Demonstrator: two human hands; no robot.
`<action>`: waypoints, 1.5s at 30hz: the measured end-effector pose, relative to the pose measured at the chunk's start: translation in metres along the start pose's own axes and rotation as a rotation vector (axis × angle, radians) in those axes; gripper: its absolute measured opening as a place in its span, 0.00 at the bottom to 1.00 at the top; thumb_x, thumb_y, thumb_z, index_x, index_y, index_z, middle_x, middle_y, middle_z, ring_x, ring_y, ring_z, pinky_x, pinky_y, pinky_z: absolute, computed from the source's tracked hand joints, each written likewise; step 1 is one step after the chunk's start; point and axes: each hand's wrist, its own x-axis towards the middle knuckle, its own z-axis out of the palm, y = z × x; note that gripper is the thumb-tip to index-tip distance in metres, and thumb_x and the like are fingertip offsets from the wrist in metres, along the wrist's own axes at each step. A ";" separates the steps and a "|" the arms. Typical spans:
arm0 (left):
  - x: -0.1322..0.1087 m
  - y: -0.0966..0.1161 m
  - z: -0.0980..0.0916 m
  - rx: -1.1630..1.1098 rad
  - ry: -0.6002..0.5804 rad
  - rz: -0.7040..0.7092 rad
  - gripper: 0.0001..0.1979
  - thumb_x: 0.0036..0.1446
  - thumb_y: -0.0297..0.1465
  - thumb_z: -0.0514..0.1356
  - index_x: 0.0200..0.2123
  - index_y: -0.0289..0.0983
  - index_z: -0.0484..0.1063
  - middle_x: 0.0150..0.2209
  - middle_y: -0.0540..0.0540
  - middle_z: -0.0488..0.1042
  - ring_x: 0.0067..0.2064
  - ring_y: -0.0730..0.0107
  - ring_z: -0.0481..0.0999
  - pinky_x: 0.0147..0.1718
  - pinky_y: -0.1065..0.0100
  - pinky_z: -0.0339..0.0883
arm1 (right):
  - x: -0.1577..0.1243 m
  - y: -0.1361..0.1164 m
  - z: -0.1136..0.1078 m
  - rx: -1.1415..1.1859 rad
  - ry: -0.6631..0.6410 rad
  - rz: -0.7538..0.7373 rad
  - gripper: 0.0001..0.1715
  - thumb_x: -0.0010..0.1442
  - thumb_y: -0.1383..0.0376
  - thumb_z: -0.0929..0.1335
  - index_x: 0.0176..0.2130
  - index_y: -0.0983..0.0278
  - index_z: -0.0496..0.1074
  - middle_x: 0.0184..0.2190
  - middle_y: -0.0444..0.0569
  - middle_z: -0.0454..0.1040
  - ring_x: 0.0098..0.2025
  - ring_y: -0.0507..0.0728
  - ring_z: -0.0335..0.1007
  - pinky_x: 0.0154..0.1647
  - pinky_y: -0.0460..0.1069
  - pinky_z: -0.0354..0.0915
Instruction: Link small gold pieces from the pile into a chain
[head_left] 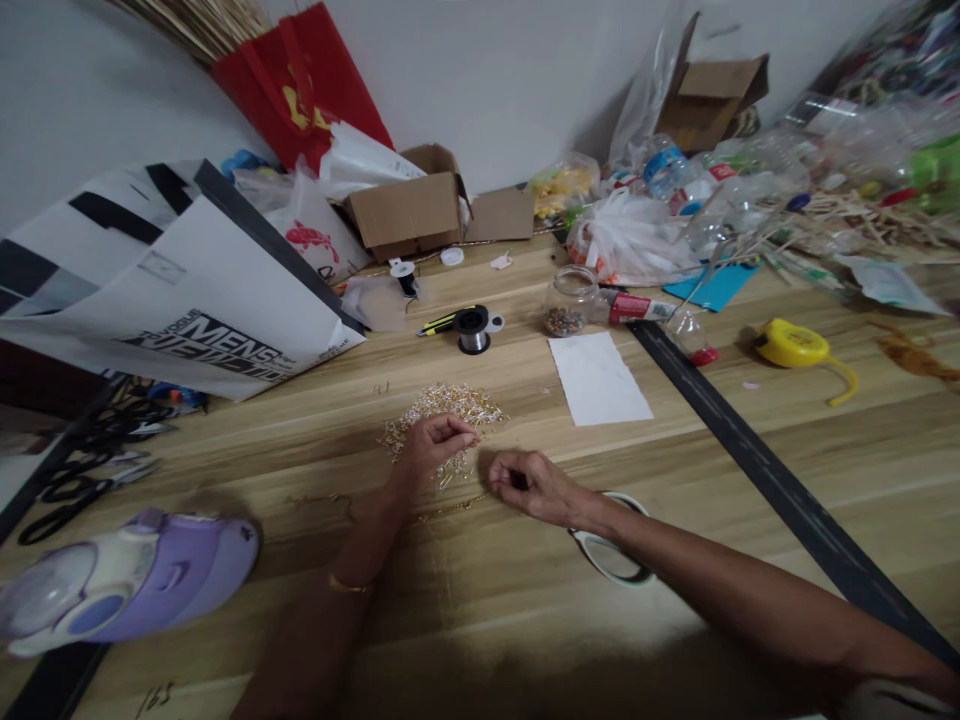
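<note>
On the wooden table point(315, 590) lies a loose pile of small gold and silver pieces point(450, 402). My left hand point(433, 445) is over the pile's lower part, its thumb and forefinger pinched together; what is between them is too small to make out. To its right, my right hand point(529, 484) is curled with fingertips closed, beside one end of a thin gold chain point(442, 511). Whatever the right fingers hold is hidden. The chain runs left across the table, passing behind my left forearm. Scissors with white handles point(611, 568) lie under my right wrist.
Beyond the pile stand a wire spool point(473, 330) and a jar of beads point(566, 310). White paper point(600, 380) and a yellow tape measure point(795, 343) lie to the right. A purple bottle point(172, 570) and a large paper bag point(225, 300) occupy the left.
</note>
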 end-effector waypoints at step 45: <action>-0.010 0.003 0.007 0.019 -0.058 -0.009 0.11 0.40 0.35 0.67 0.25 0.33 0.74 0.24 0.48 0.74 0.27 0.74 0.71 0.29 0.72 0.64 | 0.004 0.001 -0.001 0.342 0.044 0.127 0.06 0.52 0.66 0.66 0.27 0.67 0.65 0.20 0.39 0.60 0.22 0.46 0.52 0.22 0.42 0.50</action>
